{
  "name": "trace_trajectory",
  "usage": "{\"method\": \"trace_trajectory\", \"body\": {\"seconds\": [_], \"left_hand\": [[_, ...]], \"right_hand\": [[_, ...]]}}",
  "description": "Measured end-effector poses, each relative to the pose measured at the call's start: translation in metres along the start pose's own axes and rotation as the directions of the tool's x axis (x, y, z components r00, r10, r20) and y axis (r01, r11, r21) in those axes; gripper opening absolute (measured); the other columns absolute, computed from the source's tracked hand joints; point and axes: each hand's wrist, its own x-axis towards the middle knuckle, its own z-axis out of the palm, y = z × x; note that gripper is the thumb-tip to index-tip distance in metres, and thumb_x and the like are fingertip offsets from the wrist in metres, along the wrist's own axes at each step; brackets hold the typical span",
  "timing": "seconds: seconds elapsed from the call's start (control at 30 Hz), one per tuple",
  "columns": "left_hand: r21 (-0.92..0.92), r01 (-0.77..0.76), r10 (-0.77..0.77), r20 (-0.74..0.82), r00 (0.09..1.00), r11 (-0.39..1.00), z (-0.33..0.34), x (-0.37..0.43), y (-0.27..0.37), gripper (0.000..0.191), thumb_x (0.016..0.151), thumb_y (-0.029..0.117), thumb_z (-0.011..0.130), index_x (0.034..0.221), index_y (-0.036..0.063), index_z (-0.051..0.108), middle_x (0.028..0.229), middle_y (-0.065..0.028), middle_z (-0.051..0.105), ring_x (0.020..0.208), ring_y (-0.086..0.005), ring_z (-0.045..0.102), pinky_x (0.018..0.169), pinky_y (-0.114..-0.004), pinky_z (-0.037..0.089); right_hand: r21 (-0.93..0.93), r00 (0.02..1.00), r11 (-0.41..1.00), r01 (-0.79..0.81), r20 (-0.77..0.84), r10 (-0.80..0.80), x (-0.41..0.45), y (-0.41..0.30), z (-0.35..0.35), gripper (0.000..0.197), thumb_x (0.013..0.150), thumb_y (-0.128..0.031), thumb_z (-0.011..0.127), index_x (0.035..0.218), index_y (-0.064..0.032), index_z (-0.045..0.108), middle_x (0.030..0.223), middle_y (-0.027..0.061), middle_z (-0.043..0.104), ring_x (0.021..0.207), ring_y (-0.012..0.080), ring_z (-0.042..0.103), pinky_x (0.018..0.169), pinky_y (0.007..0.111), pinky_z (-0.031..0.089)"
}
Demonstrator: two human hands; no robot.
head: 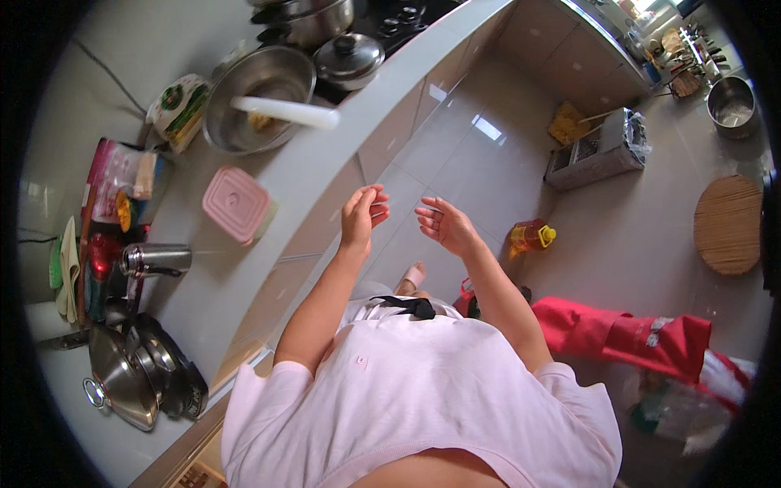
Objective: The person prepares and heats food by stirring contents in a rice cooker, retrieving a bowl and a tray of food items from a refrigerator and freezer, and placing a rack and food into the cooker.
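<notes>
My left hand (362, 215) hangs above the floor in front of the counter, its fingers loosely bent and nothing in it. Across from it, my right hand (447, 226) is likewise bare, fingers apart and palm turned inward. The two hands do not touch. Left of my left hand, a plastic food container with a pink lid (236, 204) stands on the light counter (287, 222). Beyond it sits a large stainless steel bowl (262, 100) with a yellowish lump inside. A white handle (285, 112) lies across the bowl's rim; whatever it belongs to is unclear.
A lidded pot (349, 61) stands near the stove (403, 27). A steel flask (157, 260) and several pan lids (131, 372) occupy the left counter. Rightward are an oil bottle (529, 236), a grey bin (601, 149), a red apron-like cloth (622, 335) and a round wooden board (728, 226).
</notes>
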Motion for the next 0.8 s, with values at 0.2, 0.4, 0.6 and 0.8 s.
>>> {"method": "trace_trajectory", "body": {"seconds": [0.2, 0.4, 0.6, 0.8], "left_hand": [[-0.108, 0.062, -0.067, -0.041, 0.997, 0.992, 0.092, 0.118, -0.014, 0.027, 0.088, 0.029, 0.043, 0.105, 0.0104, 0.054, 0.094, -0.0024, 0.058, 0.078, -0.0098, 0.055, 0.068, -0.024, 0.048], [-0.302, 0.070, -0.087, -0.043, 0.995, 0.951, 0.135, 0.238, -0.037, 0.035, 0.086, 0.018, 0.048, 0.119, 0.0074, 0.042, 0.104, -0.0059, 0.054, 0.086, -0.0161, 0.056, 0.073, -0.029, 0.048], [-0.577, -0.030, -0.128, -0.232, 0.964, 0.816, 0.174, 0.337, -0.056, 0.043, 0.082, 0.003, 0.047, 0.124, 0.0045, 0.035, 0.107, -0.0088, 0.052, 0.091, -0.0193, 0.056, 0.079, -0.033, 0.048], [-0.761, -0.074, -0.248, -0.300, 0.921, 0.645, 0.182, 0.399, -0.072, 0.018, 0.082, 0.001, 0.046, 0.099, 0.0019, 0.051, 0.102, -0.0086, 0.054, 0.091, -0.0178, 0.057, 0.080, -0.033, 0.049]], "right_hand": [[0.009, 0.998, 1.000, 0.014, -0.061, -0.013, 0.015, -0.096, -0.045, 0.026, 0.089, -0.025, 0.044, 0.107, -0.0073, 0.048, 0.090, 0.0076, 0.060, 0.078, 0.0149, 0.059, 0.069, 0.028, 0.050], [-0.105, 0.998, 0.994, 0.019, -0.050, -0.024, 0.069, -0.195, -0.066, 0.027, 0.088, -0.024, 0.045, 0.107, -0.0053, 0.048, 0.089, 0.0074, 0.060, 0.077, 0.0147, 0.058, 0.068, 0.028, 0.050], [-0.300, 0.985, 0.945, -0.128, -0.153, 0.084, 0.116, -0.295, -0.102, 0.026, 0.087, -0.022, 0.046, 0.106, -0.0040, 0.048, 0.086, 0.0074, 0.059, 0.073, 0.0140, 0.057, 0.067, 0.028, 0.049], [-0.378, 0.957, 0.893, -0.244, -0.241, 0.159, 0.163, -0.364, -0.129, 0.025, 0.086, -0.023, 0.048, 0.104, -0.0055, 0.050, 0.086, 0.0076, 0.059, 0.074, 0.0148, 0.057, 0.067, 0.029, 0.049]]}}
